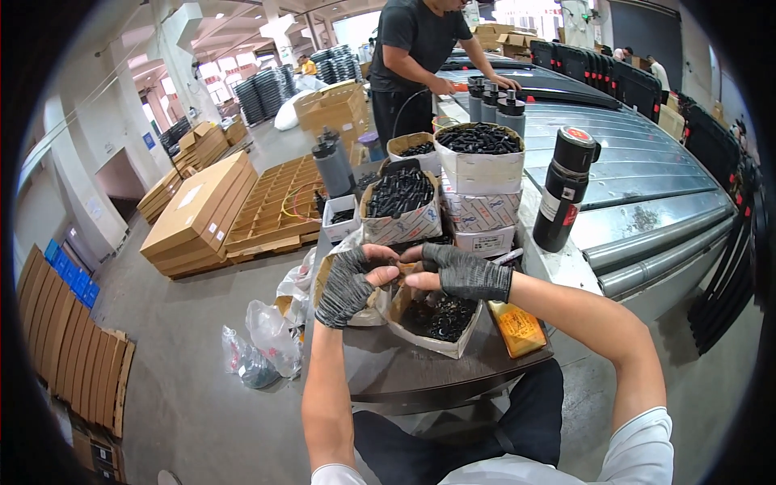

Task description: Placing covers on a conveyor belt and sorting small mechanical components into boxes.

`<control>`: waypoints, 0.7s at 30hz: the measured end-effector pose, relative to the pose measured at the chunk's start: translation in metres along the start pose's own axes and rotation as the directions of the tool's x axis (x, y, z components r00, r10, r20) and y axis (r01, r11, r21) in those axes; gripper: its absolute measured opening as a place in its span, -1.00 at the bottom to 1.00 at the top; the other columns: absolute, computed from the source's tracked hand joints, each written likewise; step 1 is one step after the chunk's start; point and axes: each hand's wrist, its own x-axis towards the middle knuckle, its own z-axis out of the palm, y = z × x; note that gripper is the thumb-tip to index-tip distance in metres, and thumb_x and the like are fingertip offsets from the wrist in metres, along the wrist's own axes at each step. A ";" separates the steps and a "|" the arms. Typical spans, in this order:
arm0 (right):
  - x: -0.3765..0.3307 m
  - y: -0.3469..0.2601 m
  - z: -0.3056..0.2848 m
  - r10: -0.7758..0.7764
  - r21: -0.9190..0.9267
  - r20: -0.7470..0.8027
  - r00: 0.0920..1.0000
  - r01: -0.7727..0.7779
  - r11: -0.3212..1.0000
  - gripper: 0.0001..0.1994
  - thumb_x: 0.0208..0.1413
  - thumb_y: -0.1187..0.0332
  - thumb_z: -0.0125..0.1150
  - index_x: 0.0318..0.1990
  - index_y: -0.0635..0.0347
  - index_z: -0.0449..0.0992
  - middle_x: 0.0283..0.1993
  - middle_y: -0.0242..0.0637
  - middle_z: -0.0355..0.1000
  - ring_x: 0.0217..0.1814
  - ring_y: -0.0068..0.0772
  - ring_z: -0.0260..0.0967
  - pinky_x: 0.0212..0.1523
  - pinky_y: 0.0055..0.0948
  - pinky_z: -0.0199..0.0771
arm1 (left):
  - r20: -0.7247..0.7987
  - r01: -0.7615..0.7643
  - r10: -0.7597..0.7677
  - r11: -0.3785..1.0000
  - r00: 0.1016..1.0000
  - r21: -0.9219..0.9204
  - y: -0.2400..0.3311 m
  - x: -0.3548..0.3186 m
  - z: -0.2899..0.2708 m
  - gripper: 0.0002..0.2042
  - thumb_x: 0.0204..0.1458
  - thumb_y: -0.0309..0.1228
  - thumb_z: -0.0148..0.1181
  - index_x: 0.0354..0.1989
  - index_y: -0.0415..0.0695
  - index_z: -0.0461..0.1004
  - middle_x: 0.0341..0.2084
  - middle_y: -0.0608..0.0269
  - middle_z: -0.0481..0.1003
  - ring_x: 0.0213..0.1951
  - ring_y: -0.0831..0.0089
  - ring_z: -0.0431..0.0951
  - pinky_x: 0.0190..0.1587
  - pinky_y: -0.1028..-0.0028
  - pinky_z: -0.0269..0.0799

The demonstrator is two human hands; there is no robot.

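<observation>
Grey-gloved left hand, right hand hide pinched part.

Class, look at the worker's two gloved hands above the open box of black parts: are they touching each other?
Touching. The head view shows the left hand and right hand meeting at the bare fingertips, no gap visible, above the open box.

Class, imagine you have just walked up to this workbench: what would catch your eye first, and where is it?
First, the two gloved hands, left hand and right hand, meeting fingertip to fingertip at the centre, above an open box of small black parts. Behind them stand stacked boxes heaped with black parts, and to the right a tall black flask.
</observation>
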 end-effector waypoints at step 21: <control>0.001 -0.004 -0.002 -0.366 -0.544 -0.241 0.899 0.187 0.818 -0.45 0.09 0.43 0.20 0.27 0.13 0.25 -0.03 -0.11 0.50 -0.07 -0.26 0.53 -0.07 -0.32 0.52 | -0.102 0.155 -0.219 0.889 0.970 -0.431 -0.027 0.019 0.048 -0.59 0.07 -0.33 0.29 0.05 -0.27 0.46 -0.21 0.30 0.55 -0.27 0.59 0.48 -0.19 0.64 0.34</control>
